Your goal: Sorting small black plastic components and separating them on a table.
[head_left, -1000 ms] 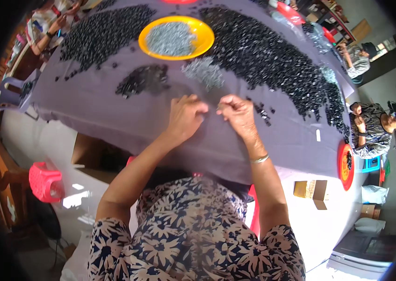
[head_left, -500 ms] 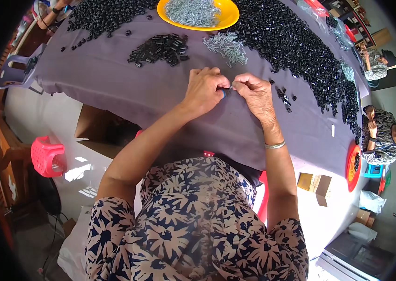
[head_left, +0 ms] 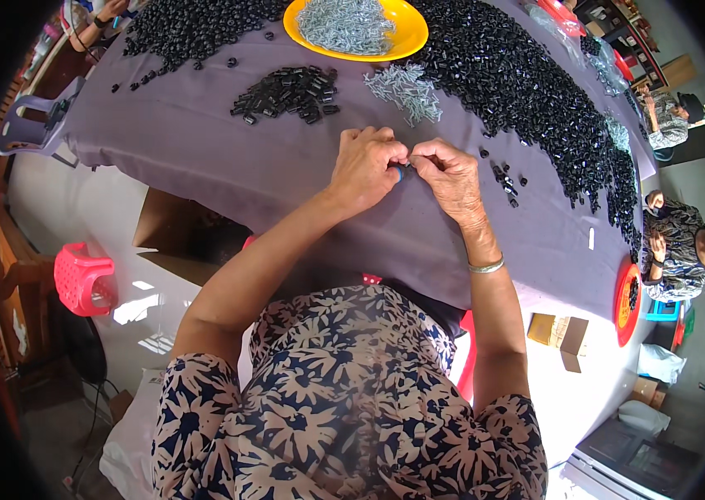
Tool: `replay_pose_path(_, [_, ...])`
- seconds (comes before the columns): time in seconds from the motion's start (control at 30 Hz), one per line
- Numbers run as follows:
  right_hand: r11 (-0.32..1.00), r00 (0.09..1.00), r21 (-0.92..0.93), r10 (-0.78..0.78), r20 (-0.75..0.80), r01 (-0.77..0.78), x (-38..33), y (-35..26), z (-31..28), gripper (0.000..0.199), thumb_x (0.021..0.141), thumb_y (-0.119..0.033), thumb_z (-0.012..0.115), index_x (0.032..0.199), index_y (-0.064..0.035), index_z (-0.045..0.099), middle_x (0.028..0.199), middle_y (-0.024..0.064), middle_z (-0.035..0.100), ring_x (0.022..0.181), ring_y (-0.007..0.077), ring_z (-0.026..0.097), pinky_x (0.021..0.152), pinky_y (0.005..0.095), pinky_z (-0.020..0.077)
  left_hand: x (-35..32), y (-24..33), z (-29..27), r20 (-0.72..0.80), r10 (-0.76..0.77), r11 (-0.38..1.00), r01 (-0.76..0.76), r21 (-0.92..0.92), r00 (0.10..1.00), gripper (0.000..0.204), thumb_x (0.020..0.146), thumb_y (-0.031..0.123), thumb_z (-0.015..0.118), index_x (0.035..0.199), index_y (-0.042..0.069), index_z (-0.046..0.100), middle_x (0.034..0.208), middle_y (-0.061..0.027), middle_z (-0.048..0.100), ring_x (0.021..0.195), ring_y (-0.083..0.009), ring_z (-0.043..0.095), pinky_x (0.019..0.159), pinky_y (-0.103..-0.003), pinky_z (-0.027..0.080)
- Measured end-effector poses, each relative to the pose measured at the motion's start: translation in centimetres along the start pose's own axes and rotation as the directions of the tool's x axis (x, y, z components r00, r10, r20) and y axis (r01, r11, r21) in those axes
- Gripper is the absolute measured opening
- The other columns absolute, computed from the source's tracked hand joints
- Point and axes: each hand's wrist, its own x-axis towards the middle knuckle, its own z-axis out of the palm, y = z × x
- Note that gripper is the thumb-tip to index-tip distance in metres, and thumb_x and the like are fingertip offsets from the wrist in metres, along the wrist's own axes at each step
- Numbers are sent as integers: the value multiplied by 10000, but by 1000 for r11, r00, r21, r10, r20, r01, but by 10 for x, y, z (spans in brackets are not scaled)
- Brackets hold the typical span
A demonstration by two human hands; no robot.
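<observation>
Purple cloth covers the table (head_left: 202, 158). Near its near edge we note the left hand (head_left: 366, 167) and right hand (head_left: 450, 177) meeting fingertip to fingertip, together pinching a small blue-black part (head_left: 402, 172). Toward the far edge lie a small pile of black caps (head_left: 290, 90), loose screws (head_left: 406, 87) and a yellow plate (head_left: 411, 35) of screws.

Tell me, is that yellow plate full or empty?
Full. The yellow plate holds a heap of small silvery screws covering most of it; only the rim shows bare. More screws lie loose on the purple cloth beside it.
</observation>
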Motion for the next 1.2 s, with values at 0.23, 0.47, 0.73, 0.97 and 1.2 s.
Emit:
replay_pose_path(0.23, [996,999,-77,-39,-27,36,-3,-5,2,55,852,41,656,844,-11,640,763,-29,587,681,30,503,610,199,432,-1,-1,0,-5,25,1000,-25,1,1000,227,665,-32,601,834,112,648,834,4,592,885,-206,576,850,-400,366])
replay_pose_path(0.47, [979,994,-189,-94,-54,82,0,-8,3,113,777,56,671,850,-22,633,741,20,603,626,77,547,576,240,459,1,-3,0,-6,19,1000,-19,5,1000,213,677,-16,600,840,113,647,826,2,580,881,-212,568,850,-403,366])
replay_pose_path(0.73, [831,939,-462,-343,12,309,-1,-23,0,133,779,67,627,863,-35,613,751,102,587,614,246,597,579,330,485,5,1,0,8,35,999,-35,0,999,177,679,-5,601,823,92,633,834,-23,560,889,-237,552,844,-412,362])
replay_pose_path(0.97, [900,960,-341,-279,29,272,-3,-24,10,136,756,62,612,851,-32,588,765,133,568,704,343,598,616,403,491,-3,-3,-3,43,24,999,-26,40,999,115,691,19,598,790,75,612,834,-36,549,891,-246,546,837,-405,360])
replay_pose_path(1.2, [904,966,-350,-257,14,245,-5,-21,8,130,729,63,603,821,-26,578,742,126,564,658,342,586,585,404,484,-2,-3,-1,30,34,999,-34,27,999,108,689,21,606,780,79,611,824,-24,550,879,-229,552,845,-394,358])
